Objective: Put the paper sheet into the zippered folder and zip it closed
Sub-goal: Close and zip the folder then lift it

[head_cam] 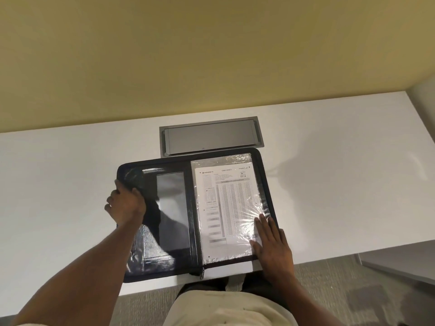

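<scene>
Black zippered folder (174,208) open, paper sheet (226,208) sleeved.

Your zippered folder (174,231) lies open on the table (70,172) straight before you, with its near edge at the table's front edge. The paper sheet (226,208) sits in the folder's right half. Just behind the folder's far edge, a hatch (210,137) is set into the table. The zipper pull (202,272) lies at the near edge, by the spine. Your left hand (124,205) grips the folder's left edge. Your right hand (273,250) lies flat on the sheet's near right corner.
</scene>
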`<state>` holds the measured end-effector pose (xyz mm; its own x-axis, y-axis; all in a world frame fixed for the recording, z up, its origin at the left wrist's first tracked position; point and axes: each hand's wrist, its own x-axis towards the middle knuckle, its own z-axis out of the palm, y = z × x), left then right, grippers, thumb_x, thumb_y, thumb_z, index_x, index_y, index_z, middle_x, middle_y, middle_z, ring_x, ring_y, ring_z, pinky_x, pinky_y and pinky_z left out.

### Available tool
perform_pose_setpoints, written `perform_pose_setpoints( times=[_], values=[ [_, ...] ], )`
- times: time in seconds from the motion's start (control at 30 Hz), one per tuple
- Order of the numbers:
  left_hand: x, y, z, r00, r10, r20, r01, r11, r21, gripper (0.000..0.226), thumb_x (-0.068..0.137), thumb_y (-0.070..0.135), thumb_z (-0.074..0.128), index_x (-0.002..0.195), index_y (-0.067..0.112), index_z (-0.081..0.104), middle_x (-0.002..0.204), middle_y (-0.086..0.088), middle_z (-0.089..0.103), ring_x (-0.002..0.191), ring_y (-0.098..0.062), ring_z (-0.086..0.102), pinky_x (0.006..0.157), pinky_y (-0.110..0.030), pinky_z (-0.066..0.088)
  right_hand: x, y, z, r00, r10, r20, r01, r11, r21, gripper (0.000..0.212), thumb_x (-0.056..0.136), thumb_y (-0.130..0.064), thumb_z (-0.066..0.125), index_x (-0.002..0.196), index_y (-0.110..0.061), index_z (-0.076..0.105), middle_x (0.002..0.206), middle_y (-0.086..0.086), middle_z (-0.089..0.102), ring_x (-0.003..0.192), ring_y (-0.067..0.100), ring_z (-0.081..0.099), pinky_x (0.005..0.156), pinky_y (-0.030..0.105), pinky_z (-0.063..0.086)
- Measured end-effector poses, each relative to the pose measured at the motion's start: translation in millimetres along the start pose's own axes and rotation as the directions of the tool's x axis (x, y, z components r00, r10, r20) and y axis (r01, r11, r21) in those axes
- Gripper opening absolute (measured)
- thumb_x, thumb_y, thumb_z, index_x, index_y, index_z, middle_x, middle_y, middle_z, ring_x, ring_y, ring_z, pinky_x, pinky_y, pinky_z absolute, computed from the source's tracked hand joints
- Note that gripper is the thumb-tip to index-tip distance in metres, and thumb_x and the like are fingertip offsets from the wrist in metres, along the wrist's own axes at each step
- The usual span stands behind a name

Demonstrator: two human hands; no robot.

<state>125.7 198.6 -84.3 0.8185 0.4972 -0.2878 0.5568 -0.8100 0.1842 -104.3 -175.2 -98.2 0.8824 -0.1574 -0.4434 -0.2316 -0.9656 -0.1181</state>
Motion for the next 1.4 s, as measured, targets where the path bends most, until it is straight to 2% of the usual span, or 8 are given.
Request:
perform_pose_setpoints(
  times=[0.23, 0.53, 0.73, 0.83, 1.03, 1.17, 1.27, 1.4],
  values=[
    [6, 3, -3, 0.990, -0.134, 0.038, 0.136, 0.990, -0.048, 0.046, 0.098, 0.027, 0.051, 0.137, 0.002, 0.046, 0.134, -0.030, 0.058, 0.127, -0.049, 0.051, 0.106, -0.057, 0.037, 3, 6, -4, 1.000, -0.011, 0.013, 0.010, 1.000, 0.013, 0.067, 0.108, -0.050, 0.030, 0.162, -0.035, -0.005, 0.170, -0.013, -0.015, 0.159, 0.016, -0.010, 0.130, 0.044, 0.014],
    [9, 12, -23, 0.988, -0.157, 0.001, 0.156, 0.975, -0.157, 0.045, 0.101, 0.028, 0.057, 0.129, -0.006, 0.056, 0.134, -0.031, 0.050, 0.128, -0.050, 0.047, 0.101, -0.062, 0.046, 5, 14, -15, 0.997, 0.002, 0.072, 0.002, 0.998, -0.060, 0.071, 0.108, -0.049, 0.027, 0.162, -0.031, -0.015, 0.169, -0.008, -0.023, 0.159, 0.019, -0.013, 0.130, 0.043, 0.013],
    [-2, 30, -55, 0.984, -0.164, -0.076, 0.142, 0.962, -0.234, 0.040, 0.103, 0.031, 0.052, 0.124, -0.003, 0.060, 0.131, -0.026, 0.051, 0.121, -0.048, 0.054, 0.096, -0.062, 0.049, 4, 17, -19, 0.998, -0.041, 0.056, 0.044, 0.997, -0.061, 0.069, 0.108, -0.049, 0.029, 0.163, -0.031, -0.008, 0.172, -0.003, -0.013, 0.161, 0.023, -0.002, 0.128, 0.046, 0.022],
    [-12, 37, -70, 0.978, -0.157, -0.138, 0.123, 0.966, -0.226, 0.039, 0.105, 0.031, 0.050, 0.123, -0.001, 0.062, 0.129, -0.024, 0.056, 0.117, -0.047, 0.058, 0.094, -0.059, 0.051, 1, 11, -23, 0.997, -0.075, -0.031, 0.072, 0.994, -0.078, 0.070, 0.108, -0.043, 0.035, 0.164, -0.025, -0.002, 0.171, 0.006, -0.006, 0.160, 0.029, 0.008, 0.127, 0.050, 0.021],
    [-32, 64, -103, 0.967, 0.009, -0.255, -0.039, 0.992, -0.116, 0.038, 0.105, 0.035, 0.049, 0.104, 0.001, 0.065, 0.107, -0.023, 0.068, 0.100, -0.048, 0.066, 0.084, -0.050, 0.053, -5, -55, -55, 0.959, -0.239, -0.156, 0.246, 0.969, 0.030, 0.071, 0.106, -0.053, 0.037, 0.165, -0.024, 0.010, 0.172, 0.010, 0.010, 0.158, 0.033, 0.014, 0.127, 0.052, 0.018],
    [-43, 88, -125, 0.953, 0.149, -0.265, -0.167, 0.985, -0.045, 0.040, 0.104, 0.039, 0.050, 0.096, 0.003, 0.067, 0.100, -0.023, 0.070, 0.096, -0.047, 0.067, 0.081, -0.047, 0.054, -22, -124, -80, 0.901, -0.349, -0.256, 0.410, 0.879, 0.245, 0.074, 0.104, -0.064, 0.033, 0.163, -0.032, 0.002, 0.173, 0.003, 0.009, 0.157, 0.028, 0.022, 0.118, 0.039, 0.008],
    [-51, 112, -134, 0.930, 0.253, -0.266, -0.276, 0.960, -0.050, 0.031, 0.099, 0.035, 0.052, 0.093, 0.006, 0.063, 0.097, -0.022, 0.069, 0.093, -0.047, 0.065, 0.078, -0.044, 0.051, -39, -165, -100, 0.858, -0.392, -0.331, 0.498, 0.792, 0.353, 0.079, 0.101, -0.071, 0.028, 0.163, -0.032, 0.000, 0.172, 0.000, 0.016, 0.153, 0.026, 0.033, 0.117, 0.036, 0.026],
    [-74, 147, -132, 0.901, 0.331, -0.281, -0.384, 0.910, -0.158, 0.034, 0.099, 0.044, 0.046, 0.114, 0.016, 0.060, 0.101, -0.020, 0.070, 0.096, -0.045, 0.065, 0.078, -0.042, 0.049, -59, -180, -125, 0.810, -0.402, -0.427, 0.551, 0.771, 0.319, 0.078, 0.101, -0.067, 0.034, 0.163, -0.023, 0.015, 0.163, 0.005, 0.039, 0.143, 0.028, 0.049, 0.111, 0.044, 0.047]
  ],
)
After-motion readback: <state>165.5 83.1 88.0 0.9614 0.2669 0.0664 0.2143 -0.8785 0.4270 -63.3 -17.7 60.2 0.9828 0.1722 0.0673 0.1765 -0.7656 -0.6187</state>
